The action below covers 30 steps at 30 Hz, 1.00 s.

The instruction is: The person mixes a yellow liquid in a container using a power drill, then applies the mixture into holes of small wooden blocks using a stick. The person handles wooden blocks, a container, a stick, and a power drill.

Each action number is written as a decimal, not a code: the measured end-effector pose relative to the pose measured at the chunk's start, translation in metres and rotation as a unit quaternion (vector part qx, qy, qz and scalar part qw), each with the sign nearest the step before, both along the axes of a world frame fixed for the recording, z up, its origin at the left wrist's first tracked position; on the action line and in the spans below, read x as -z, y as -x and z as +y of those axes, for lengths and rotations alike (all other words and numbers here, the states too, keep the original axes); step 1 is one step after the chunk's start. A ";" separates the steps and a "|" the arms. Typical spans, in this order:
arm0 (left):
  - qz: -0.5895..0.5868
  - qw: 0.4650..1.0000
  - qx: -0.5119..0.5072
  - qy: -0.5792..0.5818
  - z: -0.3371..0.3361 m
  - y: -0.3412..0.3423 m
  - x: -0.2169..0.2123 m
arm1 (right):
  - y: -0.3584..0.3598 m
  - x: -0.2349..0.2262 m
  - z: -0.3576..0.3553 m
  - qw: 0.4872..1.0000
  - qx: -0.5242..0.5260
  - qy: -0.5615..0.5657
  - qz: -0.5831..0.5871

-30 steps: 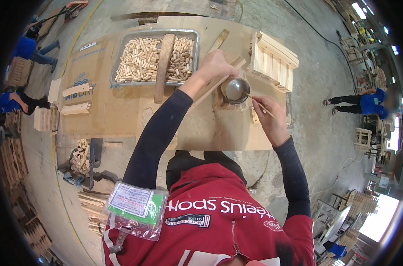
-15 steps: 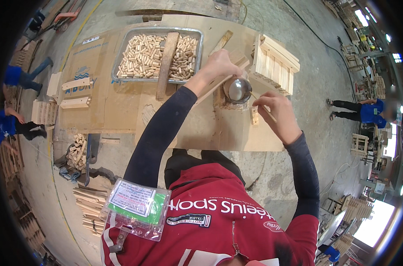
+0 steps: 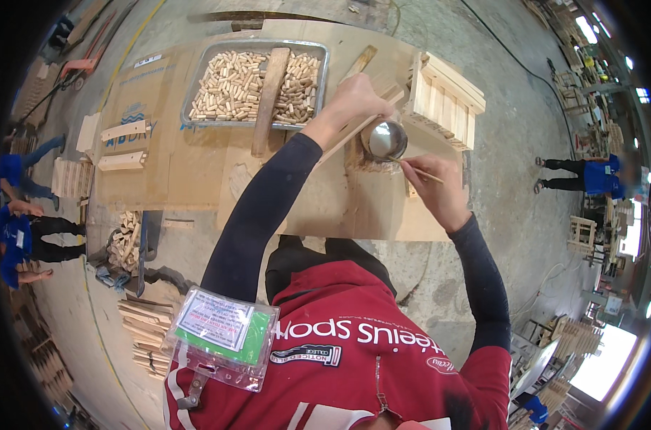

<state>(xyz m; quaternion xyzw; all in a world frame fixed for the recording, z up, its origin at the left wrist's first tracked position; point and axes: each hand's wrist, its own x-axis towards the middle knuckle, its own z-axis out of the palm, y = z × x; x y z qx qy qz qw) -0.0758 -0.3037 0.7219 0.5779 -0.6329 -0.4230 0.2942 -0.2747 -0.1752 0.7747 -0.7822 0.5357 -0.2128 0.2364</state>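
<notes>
1. The right hand [image 3: 440, 188] pinched a thin tan wooden stick [image 3: 430, 176], its tip at the near rim of a round, shiny metal bowl [image 3: 386, 140], apparently for finer control.
2. The left hand [image 3: 357, 99] was closed on a long pale wooden strip [image 3: 343, 141] beside the bowl, seemingly to steady it.
3. The bowl sat between both hands on the cardboard-covered worktop [image 3: 325, 215], likely for short reach.
4. Leftward, a dark brown wooden bar [image 3: 269, 100] bridged a silver metal tray [image 3: 218, 125] of short pale dowels [image 3: 225, 86].
</notes>
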 end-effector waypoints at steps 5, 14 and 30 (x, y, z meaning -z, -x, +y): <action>-0.012 1.000 -0.012 0.015 0.000 0.000 0.001 | -0.012 0.007 -0.013 0.994 0.023 0.089 -0.066; -0.075 0.996 0.019 -0.051 -0.006 0.000 -0.006 | -0.006 0.001 -0.019 0.998 0.038 0.040 -0.020; -0.075 0.995 0.018 -0.069 -0.005 -0.002 -0.010 | -0.002 -0.012 -0.013 0.997 0.011 0.034 0.075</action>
